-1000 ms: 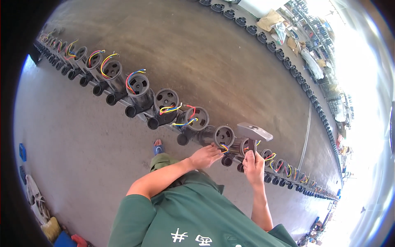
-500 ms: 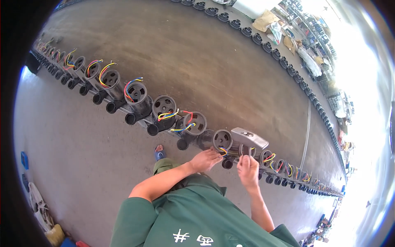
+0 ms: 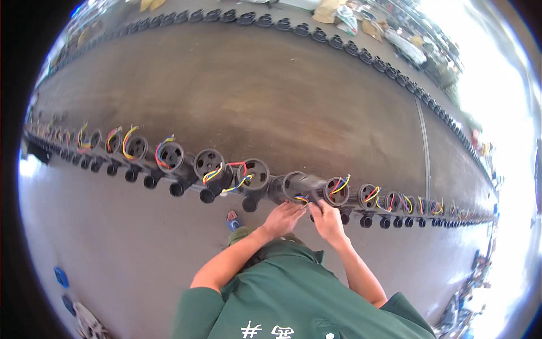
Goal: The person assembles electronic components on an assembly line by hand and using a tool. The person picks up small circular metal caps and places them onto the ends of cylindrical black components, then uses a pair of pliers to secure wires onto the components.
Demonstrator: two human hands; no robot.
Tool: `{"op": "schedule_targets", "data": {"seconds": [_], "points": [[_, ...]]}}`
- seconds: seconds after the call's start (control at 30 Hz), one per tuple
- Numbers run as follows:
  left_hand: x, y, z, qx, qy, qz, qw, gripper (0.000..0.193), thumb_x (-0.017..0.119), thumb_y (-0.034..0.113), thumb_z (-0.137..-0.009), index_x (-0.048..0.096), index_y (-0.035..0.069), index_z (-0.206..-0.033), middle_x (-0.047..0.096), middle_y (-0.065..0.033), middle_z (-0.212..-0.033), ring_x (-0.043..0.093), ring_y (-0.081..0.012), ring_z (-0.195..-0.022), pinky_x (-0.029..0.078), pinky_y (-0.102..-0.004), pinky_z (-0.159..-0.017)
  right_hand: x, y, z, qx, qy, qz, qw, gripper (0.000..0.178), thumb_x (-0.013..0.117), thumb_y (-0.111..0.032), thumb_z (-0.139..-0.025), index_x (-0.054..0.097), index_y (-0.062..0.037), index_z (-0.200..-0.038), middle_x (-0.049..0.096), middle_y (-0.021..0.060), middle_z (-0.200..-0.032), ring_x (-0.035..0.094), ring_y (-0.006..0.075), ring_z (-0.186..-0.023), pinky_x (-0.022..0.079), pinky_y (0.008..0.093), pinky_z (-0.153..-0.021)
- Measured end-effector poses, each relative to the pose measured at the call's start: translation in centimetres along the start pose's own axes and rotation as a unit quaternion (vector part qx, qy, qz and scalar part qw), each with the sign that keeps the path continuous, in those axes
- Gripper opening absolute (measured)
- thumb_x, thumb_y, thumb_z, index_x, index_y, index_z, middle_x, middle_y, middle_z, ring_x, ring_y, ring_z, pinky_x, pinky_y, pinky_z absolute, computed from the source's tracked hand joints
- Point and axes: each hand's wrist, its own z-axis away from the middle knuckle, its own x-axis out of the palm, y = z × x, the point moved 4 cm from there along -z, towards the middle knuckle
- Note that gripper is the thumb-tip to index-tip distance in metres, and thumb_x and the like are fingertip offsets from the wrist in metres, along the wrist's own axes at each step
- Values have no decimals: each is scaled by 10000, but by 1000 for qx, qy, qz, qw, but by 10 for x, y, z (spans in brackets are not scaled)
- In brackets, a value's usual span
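Note:
A row of black round pump-like housings runs along the near edge of a long brown work surface. My left hand (image 3: pixel 282 219) rests closed at the near side of one black housing (image 3: pixel 294 179), its fingertips by the blue and yellow wires (image 3: pixel 302 199) and pressed on something I cannot make out. Beside it, my right hand (image 3: pixel 329 221) grips a hammer (image 3: pixel 310 184), whose head is blurred and dark over that housing's opening. To the left stands another housing (image 3: pixel 253 174) with red, yellow and blue wires; a wired housing (image 3: pixel 336 191) stands close on the right.
The brown surface (image 3: pixel 237 90) stretches away, with a row of black ring-shaped parts (image 3: pixel 264 21) along its far edge. Short black pipe ends (image 3: pixel 207 196) jut toward me from the housings. My foot in a blue sandal (image 3: pixel 233 222) shows on the grey floor.
My right hand has swung the hammer down and left, from above the row onto the housing by my left hand. The whole view has turned; the left hand stays at the same housing.

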Motion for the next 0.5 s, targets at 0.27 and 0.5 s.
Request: {"op": "schedule_targets", "data": {"seconds": [0.27,0.5], "points": [[-19,18,-11,-37,8,7,999,492,715,97,-838,649,71,-1325,683,-164,-1139,669,-343,-1007,549,-465,-875,-41,-25,21,117,-40,-176,977,446,640,-396,-1029,672,33,-907,580,34,-642,557,122,-601,449,337,-571],[-26,87,-49,-347,-210,406,819,484,731,188,-964,556,60,-1397,780,-130,-912,709,-142,-636,567,-311,-618,-101,21,64,123,145,-150,970,435,667,-374,-1021,624,13,-828,472,12,-597,397,77,-595,357,330,-519]]}}
